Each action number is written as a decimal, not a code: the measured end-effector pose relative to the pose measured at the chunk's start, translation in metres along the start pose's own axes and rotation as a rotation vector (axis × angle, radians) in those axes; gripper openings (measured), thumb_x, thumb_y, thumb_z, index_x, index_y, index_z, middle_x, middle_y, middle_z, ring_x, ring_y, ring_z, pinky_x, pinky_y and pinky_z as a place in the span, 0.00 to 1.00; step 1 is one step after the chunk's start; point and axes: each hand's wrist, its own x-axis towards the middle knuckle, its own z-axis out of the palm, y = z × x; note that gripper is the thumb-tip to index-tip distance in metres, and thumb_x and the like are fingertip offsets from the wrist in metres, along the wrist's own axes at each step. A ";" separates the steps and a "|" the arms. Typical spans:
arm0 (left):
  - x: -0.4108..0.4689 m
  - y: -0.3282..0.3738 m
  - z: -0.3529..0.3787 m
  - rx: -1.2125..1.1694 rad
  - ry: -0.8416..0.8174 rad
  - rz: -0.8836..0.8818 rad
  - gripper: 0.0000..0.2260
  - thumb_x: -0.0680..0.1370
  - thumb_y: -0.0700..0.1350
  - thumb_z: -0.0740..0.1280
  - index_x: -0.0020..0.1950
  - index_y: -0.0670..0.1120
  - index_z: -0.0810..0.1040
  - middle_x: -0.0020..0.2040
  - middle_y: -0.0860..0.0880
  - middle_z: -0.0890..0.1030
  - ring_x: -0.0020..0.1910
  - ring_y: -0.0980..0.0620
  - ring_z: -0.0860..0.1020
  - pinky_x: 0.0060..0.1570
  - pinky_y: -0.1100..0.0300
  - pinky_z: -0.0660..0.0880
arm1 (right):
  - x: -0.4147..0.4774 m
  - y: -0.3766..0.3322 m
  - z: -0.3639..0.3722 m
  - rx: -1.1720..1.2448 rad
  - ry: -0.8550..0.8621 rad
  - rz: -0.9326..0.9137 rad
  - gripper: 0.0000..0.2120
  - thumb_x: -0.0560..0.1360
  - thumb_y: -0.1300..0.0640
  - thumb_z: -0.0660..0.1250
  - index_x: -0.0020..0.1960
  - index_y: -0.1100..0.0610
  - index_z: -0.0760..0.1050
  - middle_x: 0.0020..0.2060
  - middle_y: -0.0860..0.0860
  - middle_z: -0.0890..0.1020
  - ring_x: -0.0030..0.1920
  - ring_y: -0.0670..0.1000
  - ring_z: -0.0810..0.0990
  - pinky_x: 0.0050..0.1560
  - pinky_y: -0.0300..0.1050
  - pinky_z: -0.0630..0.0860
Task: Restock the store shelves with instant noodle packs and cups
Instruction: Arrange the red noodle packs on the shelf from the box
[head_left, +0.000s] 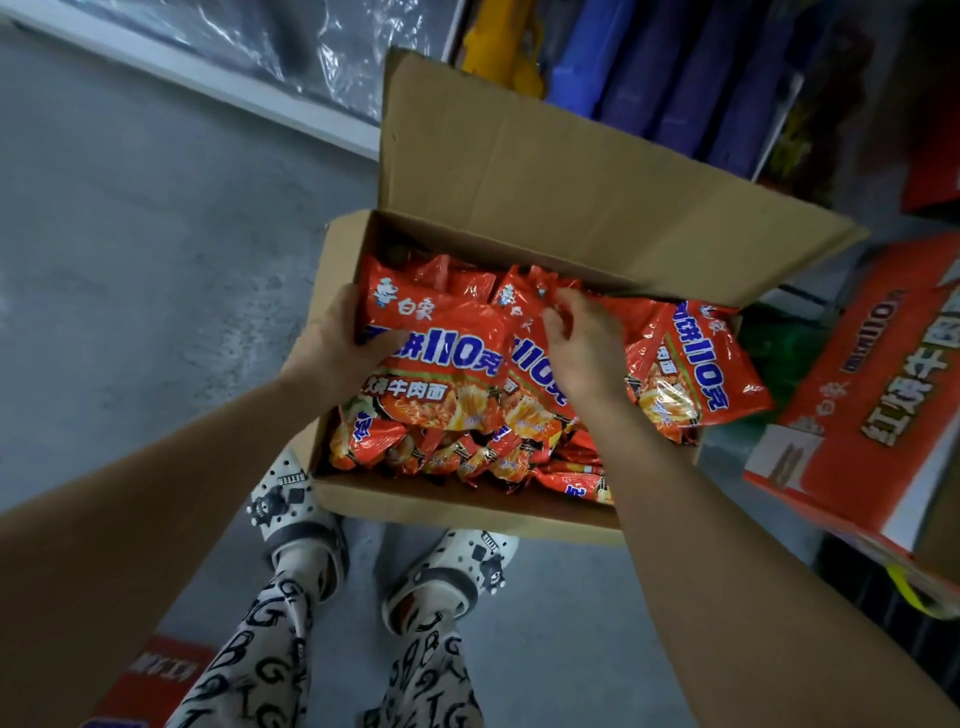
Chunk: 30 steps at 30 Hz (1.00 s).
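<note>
An open cardboard box (545, 156) stands on the floor in front of my feet, its far flap raised. It holds several red instant noodle packs with blue lettering. My left hand (332, 353) grips the left edge of the top noodle pack (441, 353), thumb on its face. My right hand (587, 348) lies on a second noodle pack (530, 364) beside it, fingers curled at its upper edge. A third pack (696, 364) rests tilted at the box's right side.
A red printed carton (872, 395) lies tilted at the right. Behind the box are blue and yellow goods (649, 67) on a low shelf. Clear plastic wrap (291, 41) is at the upper left. Grey floor (130, 260) spreads to the left.
</note>
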 end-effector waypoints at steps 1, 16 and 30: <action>0.001 -0.005 -0.002 -0.004 0.039 -0.015 0.24 0.75 0.54 0.71 0.67 0.51 0.68 0.58 0.50 0.80 0.52 0.49 0.80 0.51 0.51 0.78 | 0.005 0.007 0.006 -0.174 0.007 -0.026 0.19 0.82 0.50 0.61 0.71 0.55 0.72 0.65 0.54 0.77 0.65 0.57 0.72 0.65 0.49 0.67; -0.011 -0.015 -0.019 -0.132 0.146 -0.031 0.17 0.77 0.49 0.70 0.63 0.51 0.70 0.54 0.53 0.79 0.48 0.54 0.79 0.44 0.60 0.75 | -0.022 -0.013 0.025 -0.315 0.018 0.105 0.22 0.79 0.60 0.68 0.71 0.55 0.68 0.57 0.55 0.80 0.56 0.57 0.81 0.48 0.49 0.77; -0.131 0.067 -0.083 -0.270 0.160 0.023 0.19 0.76 0.44 0.71 0.66 0.47 0.72 0.55 0.49 0.80 0.50 0.47 0.80 0.53 0.50 0.77 | -0.130 -0.061 -0.125 0.000 0.190 -0.030 0.22 0.77 0.59 0.70 0.69 0.52 0.71 0.58 0.53 0.81 0.57 0.55 0.80 0.58 0.50 0.75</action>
